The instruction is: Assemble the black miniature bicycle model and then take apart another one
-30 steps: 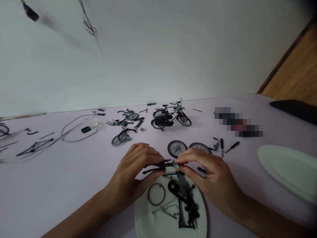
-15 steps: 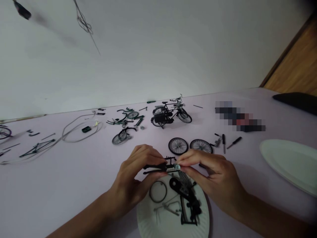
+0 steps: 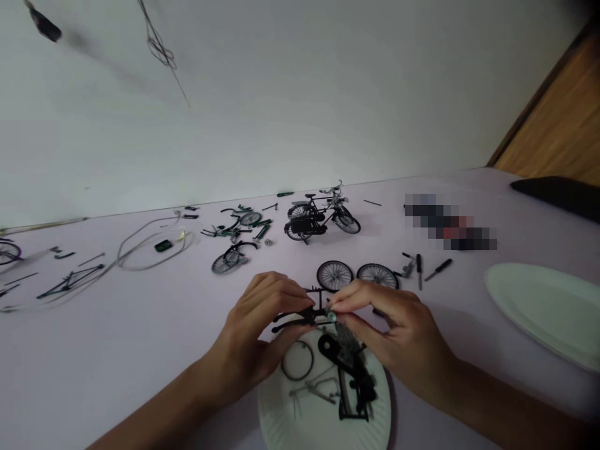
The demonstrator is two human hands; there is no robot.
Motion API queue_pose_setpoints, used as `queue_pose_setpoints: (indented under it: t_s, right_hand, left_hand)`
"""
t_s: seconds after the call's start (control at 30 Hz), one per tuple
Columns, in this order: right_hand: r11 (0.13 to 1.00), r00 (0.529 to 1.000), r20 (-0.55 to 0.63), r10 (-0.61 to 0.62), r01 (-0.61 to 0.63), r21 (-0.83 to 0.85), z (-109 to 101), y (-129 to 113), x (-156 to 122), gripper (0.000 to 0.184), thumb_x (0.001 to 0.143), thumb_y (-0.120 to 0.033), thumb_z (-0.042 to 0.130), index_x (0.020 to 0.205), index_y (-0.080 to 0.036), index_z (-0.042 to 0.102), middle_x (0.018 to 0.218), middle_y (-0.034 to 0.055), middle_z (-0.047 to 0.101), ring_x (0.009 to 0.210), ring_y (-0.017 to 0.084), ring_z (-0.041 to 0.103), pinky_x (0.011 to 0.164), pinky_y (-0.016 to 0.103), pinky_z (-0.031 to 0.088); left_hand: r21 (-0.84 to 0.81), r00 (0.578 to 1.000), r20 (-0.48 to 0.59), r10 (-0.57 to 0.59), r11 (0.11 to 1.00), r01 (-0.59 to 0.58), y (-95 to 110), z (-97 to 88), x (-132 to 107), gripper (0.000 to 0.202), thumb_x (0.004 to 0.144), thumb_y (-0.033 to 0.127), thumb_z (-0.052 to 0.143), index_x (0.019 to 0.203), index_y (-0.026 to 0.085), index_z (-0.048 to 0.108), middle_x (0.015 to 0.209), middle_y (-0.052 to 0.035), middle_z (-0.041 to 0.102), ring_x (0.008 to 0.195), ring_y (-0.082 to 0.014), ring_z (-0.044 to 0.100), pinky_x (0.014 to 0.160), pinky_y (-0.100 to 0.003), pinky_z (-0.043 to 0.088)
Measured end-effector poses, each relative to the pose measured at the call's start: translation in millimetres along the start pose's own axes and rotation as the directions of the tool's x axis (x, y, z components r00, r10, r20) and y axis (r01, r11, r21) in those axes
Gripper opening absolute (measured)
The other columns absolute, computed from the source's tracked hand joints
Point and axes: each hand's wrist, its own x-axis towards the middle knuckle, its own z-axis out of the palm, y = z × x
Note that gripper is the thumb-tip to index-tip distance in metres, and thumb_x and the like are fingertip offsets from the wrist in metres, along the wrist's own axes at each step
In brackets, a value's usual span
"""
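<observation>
My left hand [image 3: 265, 319] pinches a black miniature bicycle frame [image 3: 320, 301] between thumb and fingers, above the far rim of a white plate [image 3: 274, 431]. From the right, my right hand [image 3: 396, 322] closes its thumb and fingertips on a small silvery round part [image 3: 332, 317] at the end of that frame; whether the two are joined I cannot tell. On the plate lie a thin dark ring [image 3: 297, 360], a black chain-case-like part [image 3: 328, 345], grey wire-like pieces [image 3: 316, 390] and a black rack-like piece [image 3: 354, 417].
Two spoked wheels [image 3: 334, 275] lie beyond my hands, with two small screwdrivers [image 3: 439, 269] to the right. Assembled model bicycles [image 3: 307, 226] stand farther back. Green bicycle parts [image 3: 234, 228] and a looped cable [image 3: 122, 250] spread leftward. Another white plate [image 3: 539, 306] sits at right.
Both hands keep their grip on the frame and the round part, which have turned slightly. The view has shifted a little, so the right-hand items appear farther left.
</observation>
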Motion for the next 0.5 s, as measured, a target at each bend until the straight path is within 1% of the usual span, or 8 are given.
queue_pose_setpoints:
  t_s: [0.1, 0.17, 0.23, 0.37, 0.5]
  right_hand:
    - [0.992, 0.993, 0.015, 0.121, -0.120, -0.042, -4.5, -2.4, 2.2, 0.014, 0.085, -0.009, 0.067, 0.090, -0.022, 0.067, 0.087, -0.0025, 0.073, 0.083, 0.010, 0.070, 0.078, 0.019, 0.053]
    - [0.976, 0.977, 0.014, 0.213, -0.212, -0.054, -7.1, -4.0, 2.8, 0.013, 0.086, -0.015, 0.068, 0.093, -0.025, 0.067, 0.088, -0.0051, 0.072, 0.084, 0.009, 0.069, 0.079, 0.018, 0.052]
    - [0.962, 0.961, 0.040, 0.273, -0.271, -0.040, -8.7, -4.9, 2.8, 0.009, 0.089, -0.021, 0.067, 0.096, -0.027, 0.067, 0.090, -0.0060, 0.072, 0.086, 0.009, 0.068, 0.079, 0.018, 0.052]
    - [0.939, 0.933, 0.121, 0.338, -0.343, 0.019, -9.7, -4.7, 2.6, 0.010, 0.096, -0.028, 0.059, 0.103, -0.029, 0.065, 0.098, -0.0055, 0.071, 0.091, 0.010, 0.068, 0.082, 0.020, 0.052]
    - [0.925, 0.917, 0.159, 0.365, -0.377, 0.049, -8.8, -4.2, 2.5, 0.010, 0.095, -0.031, 0.061, 0.104, -0.030, 0.065, 0.100, -0.0047, 0.070, 0.096, 0.011, 0.066, 0.085, 0.021, 0.051]
  left_hand:
    - [0.107, 0.999, 0.032, 0.042, 0.993, -0.046, -0.9, -2.2, 3.5, 0.025, 0.083, 0.002, 0.068, 0.104, 0.013, 0.061, 0.098, -0.0101, 0.068, 0.094, -0.0220, 0.062, 0.091, -0.045, 0.047]
    - [0.169, 0.997, 0.038, 0.065, 0.983, -0.071, -1.1, -3.6, 5.0, 0.027, 0.081, 0.001, 0.068, 0.104, 0.013, 0.060, 0.099, -0.0096, 0.069, 0.093, -0.0213, 0.062, 0.092, -0.046, 0.046]
    - [0.207, 0.997, 0.038, 0.072, 0.975, -0.078, -0.9, -4.4, 5.6, 0.028, 0.081, 0.001, 0.068, 0.104, 0.013, 0.060, 0.100, -0.0090, 0.069, 0.093, -0.0207, 0.062, 0.092, -0.046, 0.046]
    - [0.239, 0.996, 0.042, 0.072, 0.968, -0.080, 0.2, -5.2, 5.0, 0.026, 0.081, 0.002, 0.068, 0.104, 0.014, 0.060, 0.099, -0.0081, 0.069, 0.093, -0.0198, 0.062, 0.093, -0.046, 0.045]
    - [0.272, 0.996, 0.057, 0.069, 0.959, -0.081, 2.3, -5.5, 4.6, 0.026, 0.082, 0.003, 0.068, 0.104, 0.015, 0.059, 0.100, -0.0067, 0.070, 0.093, -0.0189, 0.062, 0.095, -0.046, 0.044]
